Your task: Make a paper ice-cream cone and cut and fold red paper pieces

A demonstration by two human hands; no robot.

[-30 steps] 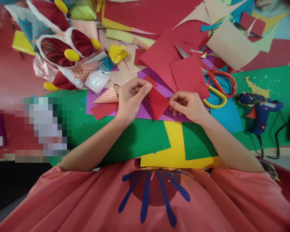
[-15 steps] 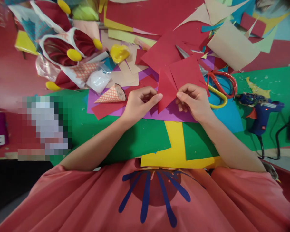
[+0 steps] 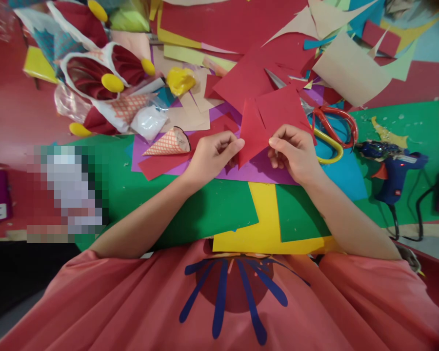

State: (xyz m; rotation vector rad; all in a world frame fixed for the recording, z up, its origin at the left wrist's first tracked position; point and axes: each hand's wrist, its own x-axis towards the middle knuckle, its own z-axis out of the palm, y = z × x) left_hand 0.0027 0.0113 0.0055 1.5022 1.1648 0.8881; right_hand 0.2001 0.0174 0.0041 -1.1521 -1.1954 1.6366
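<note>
Left hand (image 3: 219, 152) and right hand (image 3: 293, 150) are pinching red paper (image 3: 251, 136) at nine and three o'clock, seemingly steadying both edges.

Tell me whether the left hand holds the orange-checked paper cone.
No, the cone rests on flat paper, while the left hand pinches a folded-looking red paper piece.

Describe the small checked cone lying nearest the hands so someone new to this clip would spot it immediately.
Start at the large green sheet and move up to the purple sheet overlapping it. Beside the left hand, an orange-and-white checked cone lies on its side, tip pointing left. Unlike the checked piece in the upper-left cluster, it lies apart.
</note>
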